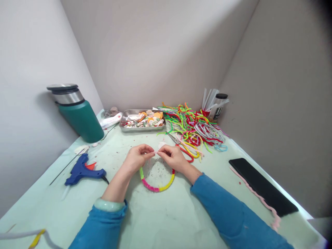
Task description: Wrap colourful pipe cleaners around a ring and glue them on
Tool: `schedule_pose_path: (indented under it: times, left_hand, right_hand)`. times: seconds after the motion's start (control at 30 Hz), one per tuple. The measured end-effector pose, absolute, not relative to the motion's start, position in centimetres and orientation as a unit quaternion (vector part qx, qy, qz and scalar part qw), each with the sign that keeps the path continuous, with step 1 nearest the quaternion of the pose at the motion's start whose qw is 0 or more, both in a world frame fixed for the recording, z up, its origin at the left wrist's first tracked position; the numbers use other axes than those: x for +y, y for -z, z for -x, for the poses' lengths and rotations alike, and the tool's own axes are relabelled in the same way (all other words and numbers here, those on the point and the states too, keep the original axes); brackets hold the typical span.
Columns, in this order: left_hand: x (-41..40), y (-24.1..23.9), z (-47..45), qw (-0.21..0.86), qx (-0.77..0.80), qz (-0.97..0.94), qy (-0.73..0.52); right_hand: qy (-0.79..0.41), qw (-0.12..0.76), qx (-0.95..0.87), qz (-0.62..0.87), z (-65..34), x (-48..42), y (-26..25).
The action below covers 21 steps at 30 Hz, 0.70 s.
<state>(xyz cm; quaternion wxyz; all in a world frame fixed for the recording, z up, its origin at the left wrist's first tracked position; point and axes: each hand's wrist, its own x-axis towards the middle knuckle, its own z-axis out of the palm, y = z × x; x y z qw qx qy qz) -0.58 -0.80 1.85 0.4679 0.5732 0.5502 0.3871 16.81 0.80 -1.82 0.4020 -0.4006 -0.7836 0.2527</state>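
Ring [150, 187]: lower arc covered, rest hidden.
Left hand [137, 157] and right hand [173, 158] pinch pale-pink strand [156, 152], grips closed.

Dark label [218, 113] on clear jar [220, 100], lettering unreadable

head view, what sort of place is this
Probably a home or workshop craft table: it holds a blue glue gun, a tangled heap of bright pipe cleaners and a colourful fuzzy ring.
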Motion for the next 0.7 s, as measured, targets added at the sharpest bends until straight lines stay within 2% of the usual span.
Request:
schedule_pose_path:
  times: [0.2, 0.53, 0.7]
  left_hand:
    - [-0.3, -0.9, 1.0, 0.414, 0.535, -0.631, -0.381]
    - [-0.5, -0.5, 1.1, 0.227, 0.542, -0.724, -0.361]
    - [-0.4, -0.5, 1.1, 0.213, 0.55, -0.729, -0.347]
  right_hand:
    - [-0.255, 0.401, -0.781, 0.406, -16.8, 0.8, 1.7]
    - [-0.26, 0.408, -0.775, 0.407, -16.7, 1.0, 1.9]
    - [-0.28, 0.4, -0.77, 0.409, -16.8, 1.0, 1.6]
